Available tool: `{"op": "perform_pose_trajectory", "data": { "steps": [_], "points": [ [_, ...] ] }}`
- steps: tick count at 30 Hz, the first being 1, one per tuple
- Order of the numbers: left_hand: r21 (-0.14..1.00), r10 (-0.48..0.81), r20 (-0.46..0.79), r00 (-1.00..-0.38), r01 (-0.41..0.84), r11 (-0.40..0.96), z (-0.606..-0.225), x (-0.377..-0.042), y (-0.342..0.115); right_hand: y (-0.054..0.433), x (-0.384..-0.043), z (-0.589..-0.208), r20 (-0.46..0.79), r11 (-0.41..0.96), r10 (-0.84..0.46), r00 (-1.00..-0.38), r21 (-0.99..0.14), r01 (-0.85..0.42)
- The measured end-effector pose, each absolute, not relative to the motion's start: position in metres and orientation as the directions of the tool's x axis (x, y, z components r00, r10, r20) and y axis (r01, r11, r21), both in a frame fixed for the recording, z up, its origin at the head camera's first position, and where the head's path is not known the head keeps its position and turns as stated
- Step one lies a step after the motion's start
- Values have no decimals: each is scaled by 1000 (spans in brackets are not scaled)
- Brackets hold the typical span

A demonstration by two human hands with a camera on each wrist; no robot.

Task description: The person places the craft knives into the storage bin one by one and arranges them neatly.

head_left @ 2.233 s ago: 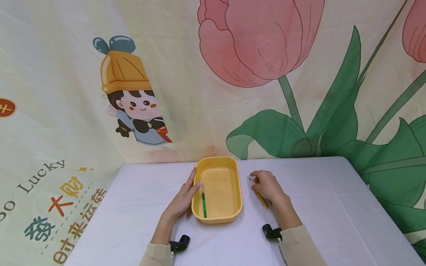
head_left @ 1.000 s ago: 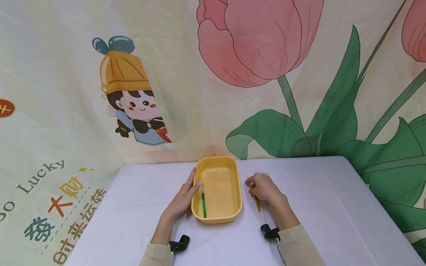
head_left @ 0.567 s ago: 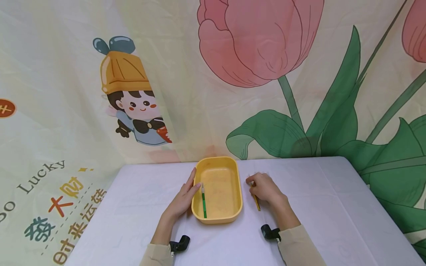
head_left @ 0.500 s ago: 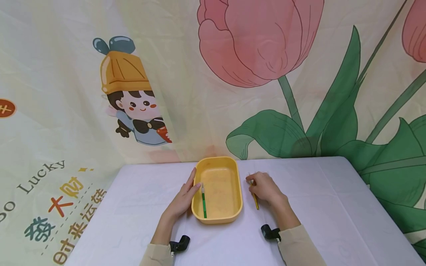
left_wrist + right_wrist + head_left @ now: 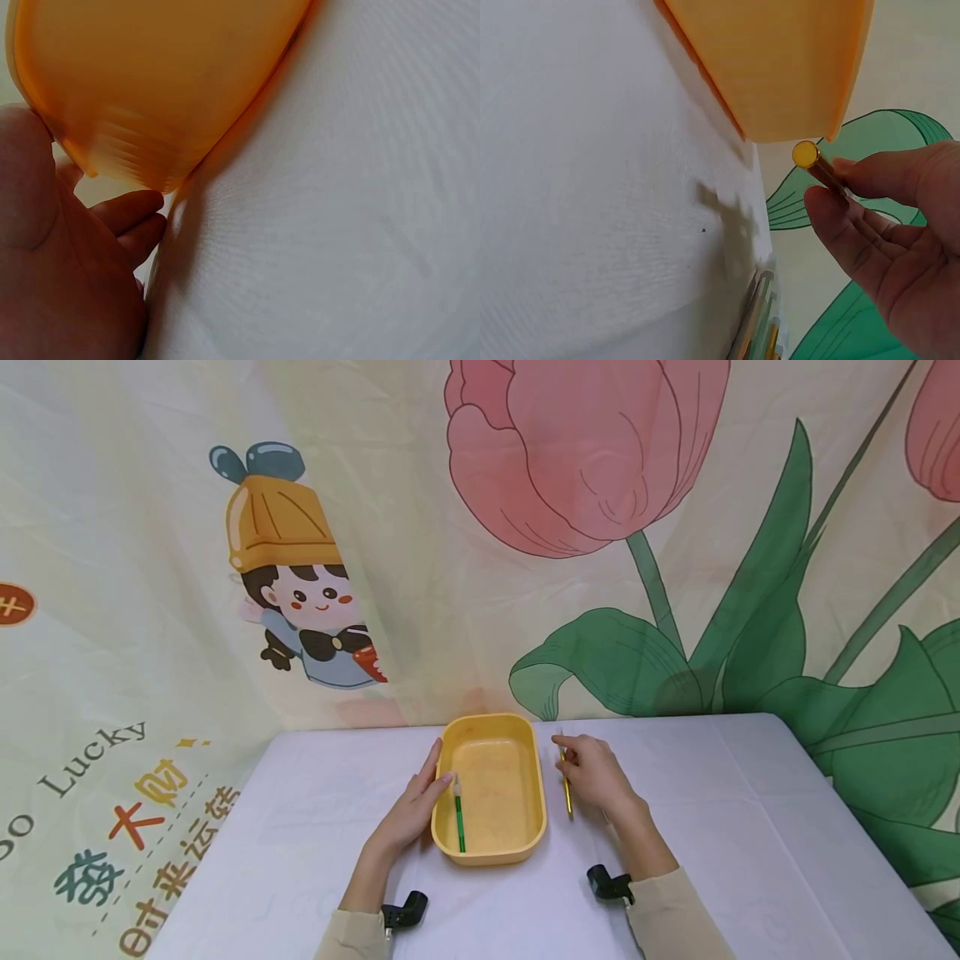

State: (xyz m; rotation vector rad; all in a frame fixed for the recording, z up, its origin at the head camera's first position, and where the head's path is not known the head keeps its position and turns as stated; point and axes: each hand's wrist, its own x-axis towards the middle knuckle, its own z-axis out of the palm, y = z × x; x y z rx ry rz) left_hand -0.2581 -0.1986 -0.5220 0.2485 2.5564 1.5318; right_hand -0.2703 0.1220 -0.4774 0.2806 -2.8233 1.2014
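A yellow tray [image 5: 498,802] stands on the table, with a green pen [image 5: 460,814] lying along the left side inside it. My left hand [image 5: 405,814] holds the tray's left side, its thumb over the rim and fingers against the outer wall. To the right of the tray, my right hand [image 5: 598,774] pinches a slim yellow pen [image 5: 567,797] between thumb and fingers. The right wrist view shows this pen's round yellow end [image 5: 805,154] off the tabletop, apart from the tray. Below that hand lie several more pens [image 5: 759,319], mostly hidden in the head view.
A white cloth [image 5: 750,827] covers the table. Its back edge meets a printed curtain [image 5: 420,568] with tulips and a cartoon figure. Small black cameras [image 5: 609,883] sit on both wrists.
Earlier the right hand was over the pens on the table. Now it has one yellow pen, raised and swung straighter, slightly farther back. The left hand and tray have stayed put.
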Motion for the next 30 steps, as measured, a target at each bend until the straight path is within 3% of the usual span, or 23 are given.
{"op": "perform_pose_trajectory", "data": {
  "steps": [30],
  "points": [
    [887,205,-62,-977,40,460,-520,-256,-198,111,-257,-450,251,575,-138,-958,-767,-284]
  ]
}}
